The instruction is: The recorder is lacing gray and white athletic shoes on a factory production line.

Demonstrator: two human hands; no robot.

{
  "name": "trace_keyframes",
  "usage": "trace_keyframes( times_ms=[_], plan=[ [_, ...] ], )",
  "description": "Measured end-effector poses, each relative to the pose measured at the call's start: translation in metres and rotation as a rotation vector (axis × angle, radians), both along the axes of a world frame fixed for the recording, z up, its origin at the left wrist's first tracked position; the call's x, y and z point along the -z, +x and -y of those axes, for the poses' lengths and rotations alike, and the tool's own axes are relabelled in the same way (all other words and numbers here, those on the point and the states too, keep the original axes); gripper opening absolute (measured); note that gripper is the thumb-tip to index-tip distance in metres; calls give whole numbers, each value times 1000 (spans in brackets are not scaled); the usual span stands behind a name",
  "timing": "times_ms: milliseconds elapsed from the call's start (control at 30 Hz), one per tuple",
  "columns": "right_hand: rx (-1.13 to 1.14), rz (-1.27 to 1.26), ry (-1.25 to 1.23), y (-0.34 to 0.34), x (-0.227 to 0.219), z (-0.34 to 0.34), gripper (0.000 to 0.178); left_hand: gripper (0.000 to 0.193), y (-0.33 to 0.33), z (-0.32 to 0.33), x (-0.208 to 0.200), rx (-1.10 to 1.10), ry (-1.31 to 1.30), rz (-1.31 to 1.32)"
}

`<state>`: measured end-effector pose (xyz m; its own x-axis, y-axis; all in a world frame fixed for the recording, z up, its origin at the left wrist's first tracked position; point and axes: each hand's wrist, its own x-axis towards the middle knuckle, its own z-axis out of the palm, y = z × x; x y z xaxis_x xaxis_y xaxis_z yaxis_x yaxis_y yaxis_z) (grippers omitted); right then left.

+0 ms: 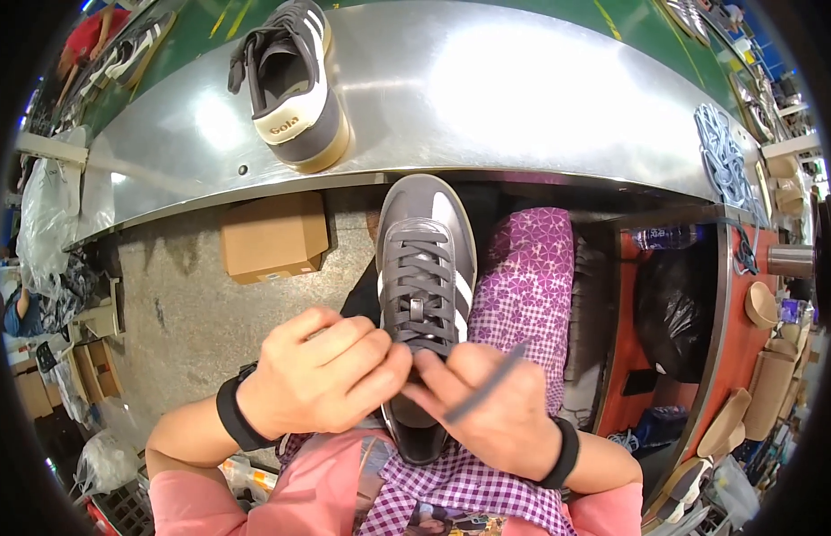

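Left hand point(331, 371) and right hand point(498, 406) curled in, seemingly pinching the lace point(483, 384) of a grey shoe point(420, 210) on the lap point(527, 286), toe toward the table point(389, 116); probably light, lace floppy; I'd steady the firmer heel point(420, 445).

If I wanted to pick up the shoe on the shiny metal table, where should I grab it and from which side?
Probably best by the heel of the shoe, coming from the near edge of the metal table: thumb inside the opening, fingers around the back. The heel faces that edge, the opening shows from above, and the front points away, so the back looks easiest to reach.
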<state>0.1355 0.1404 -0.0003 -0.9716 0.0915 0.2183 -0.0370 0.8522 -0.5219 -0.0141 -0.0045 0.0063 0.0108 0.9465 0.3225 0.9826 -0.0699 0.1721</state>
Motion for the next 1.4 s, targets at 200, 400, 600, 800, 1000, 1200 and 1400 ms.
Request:
trace_keyframes(
  times_ms=[200, 400, 600, 800, 1000, 1200, 1400],
  plan=[
    [-123, 36, -763, 14, -10, -35, 20, 28, -1, 22, 6, -135, -39, -74],
    [-730, -303, -1685, 70, -81, -123, 32, 47, 3, -19, 1, -71, 39, 584],
    [93, -407, -1493, 70, -62, -87, 20, 34, 47, -38, 9, 493, -206, 863],
    [150, -154, -275, 55, -27, -71, 60, 20, 47, -48, -15, 399, -500, 877],
    [-67, 513, -817, 46, -30, -53, 43, 17, 36, -39, -27, 172, -147, 810],
    [-83, 383, -518, 39, -49, -56, 15, 24, 17, -27, -24, -282, -158, -2],
    [241, 177, 156, 28, -23, -46, 10, 28, 32, -34, 15, -180, 205, -59]
  ],
)
